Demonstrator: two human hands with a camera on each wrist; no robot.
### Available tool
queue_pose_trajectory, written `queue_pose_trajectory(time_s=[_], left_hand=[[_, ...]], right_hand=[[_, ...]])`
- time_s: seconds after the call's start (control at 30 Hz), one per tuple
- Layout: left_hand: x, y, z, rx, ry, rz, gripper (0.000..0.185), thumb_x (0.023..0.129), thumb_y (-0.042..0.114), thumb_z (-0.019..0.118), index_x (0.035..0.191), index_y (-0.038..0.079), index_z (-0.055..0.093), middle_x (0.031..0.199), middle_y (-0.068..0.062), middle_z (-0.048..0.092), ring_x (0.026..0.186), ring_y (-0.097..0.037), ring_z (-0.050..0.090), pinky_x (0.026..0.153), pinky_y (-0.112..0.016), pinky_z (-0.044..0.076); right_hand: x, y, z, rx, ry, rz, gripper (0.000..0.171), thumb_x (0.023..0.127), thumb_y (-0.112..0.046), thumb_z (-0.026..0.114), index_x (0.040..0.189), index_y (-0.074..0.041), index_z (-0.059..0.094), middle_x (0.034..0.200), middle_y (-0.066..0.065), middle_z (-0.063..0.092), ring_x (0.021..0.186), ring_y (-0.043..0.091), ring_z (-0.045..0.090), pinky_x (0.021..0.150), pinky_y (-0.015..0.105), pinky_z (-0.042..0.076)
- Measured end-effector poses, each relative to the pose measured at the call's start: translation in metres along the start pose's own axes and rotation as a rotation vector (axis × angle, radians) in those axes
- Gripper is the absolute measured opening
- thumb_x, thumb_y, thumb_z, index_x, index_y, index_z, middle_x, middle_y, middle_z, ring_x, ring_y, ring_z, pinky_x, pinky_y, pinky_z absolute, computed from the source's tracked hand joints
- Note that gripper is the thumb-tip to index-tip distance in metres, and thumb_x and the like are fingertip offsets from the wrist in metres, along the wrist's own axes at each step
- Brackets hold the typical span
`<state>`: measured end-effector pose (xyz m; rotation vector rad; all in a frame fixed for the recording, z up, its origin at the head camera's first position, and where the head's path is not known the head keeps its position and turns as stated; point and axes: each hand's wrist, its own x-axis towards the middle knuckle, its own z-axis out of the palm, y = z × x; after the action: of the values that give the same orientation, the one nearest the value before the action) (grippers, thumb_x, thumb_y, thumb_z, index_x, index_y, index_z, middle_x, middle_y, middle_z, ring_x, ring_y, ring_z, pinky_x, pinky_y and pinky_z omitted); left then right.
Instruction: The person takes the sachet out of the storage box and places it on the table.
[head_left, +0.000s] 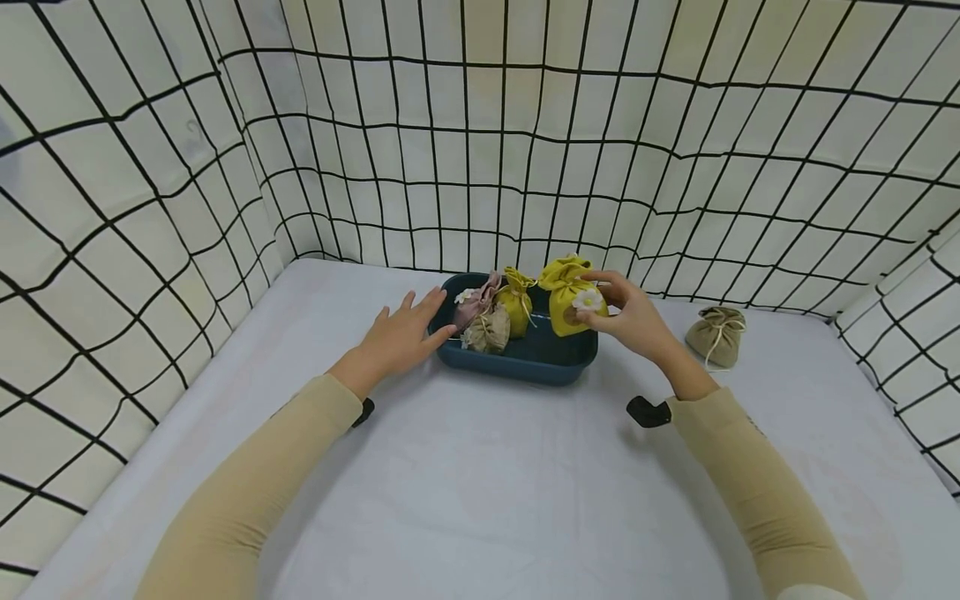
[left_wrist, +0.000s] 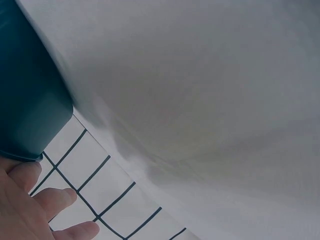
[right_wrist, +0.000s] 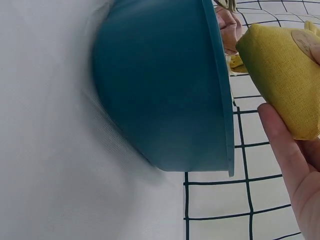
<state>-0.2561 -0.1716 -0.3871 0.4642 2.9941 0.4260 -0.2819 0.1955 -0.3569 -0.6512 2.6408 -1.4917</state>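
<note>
My right hand (head_left: pixel 633 315) grips a yellow drawstring pouch (head_left: pixel 564 307) with a white flower on it, held over the right part of a dark teal basin (head_left: pixel 517 365). In the right wrist view the pouch (right_wrist: pixel 282 75) hangs beside the basin's rim, fingers along its side. At the basin's left end, my left hand (head_left: pixel 397 337) rests with spread, fairly straight fingers against the rim. Inside the basin sit a pink pouch (head_left: pixel 475 307), a second yellow pouch (head_left: pixel 516 304) and a beige pouch (head_left: pixel 489 329). The left wrist view shows fingertips touching the basin's rim.
On the white cloth surface (head_left: pixel 480 483), a brownish drawstring pouch (head_left: pixel 717 336) lies right of the basin. Behind and at both sides rise white walls covered by a black grid net (head_left: pixel 465 129). A dark wrist-camera mount (head_left: pixel 648 412) sticks out below the right wrist.
</note>
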Motion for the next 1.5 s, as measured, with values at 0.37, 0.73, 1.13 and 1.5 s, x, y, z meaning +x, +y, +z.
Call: queue_pose_trajectory(time_s=[0.37,0.73,1.13,1.5], left_hand=[[0.002,-0.001,0.0,-0.002,0.003,0.009,0.076,0.108,0.056,0.038,0.166,0.014,0.015,0.171,-0.007,0.014,0.155,-0.042,0.009,0.116,-0.071,0.012],[0.002,-0.001,0.003,0.027,0.016,0.011,0.075,0.108,0.056,0.038,0.166,0.013,0.016,0.17,-0.007,0.016,0.154,-0.043,0.011,0.116,-0.072,0.012],[0.004,-0.001,0.003,0.043,0.009,0.008,0.076,0.108,0.057,0.036,0.166,0.014,0.015,0.171,-0.006,0.014,0.154,-0.043,0.01,0.116,-0.071,0.012],[0.002,-0.001,0.003,0.041,0.02,0.014,0.075,0.108,0.056,0.038,0.166,0.013,0.016,0.171,-0.007,0.015,0.154,-0.043,0.011,0.116,-0.071,0.012]], right_hand=[[-0.012,-0.005,-0.006,-0.04,0.063,-0.027,0.062,0.096,-0.015,0.074,0.151,-0.01,0.047,0.136,0.025,0.061,0.125,0.037,0.058,0.091,0.042,0.049],[-0.026,-0.007,-0.006,-0.025,0.121,-0.049,0.06,0.094,-0.01,0.075,0.148,-0.005,0.049,0.13,0.025,0.063,0.112,0.031,0.059,0.076,0.016,0.05],[-0.04,-0.012,-0.011,-0.016,0.149,-0.058,0.061,0.094,-0.007,0.075,0.148,-0.005,0.048,0.133,0.027,0.061,0.116,0.033,0.059,0.078,0.013,0.05],[-0.051,-0.016,-0.014,0.006,0.161,-0.068,0.058,0.092,-0.001,0.075,0.145,0.001,0.049,0.13,0.027,0.062,0.107,0.017,0.058,0.078,0.015,0.053]])
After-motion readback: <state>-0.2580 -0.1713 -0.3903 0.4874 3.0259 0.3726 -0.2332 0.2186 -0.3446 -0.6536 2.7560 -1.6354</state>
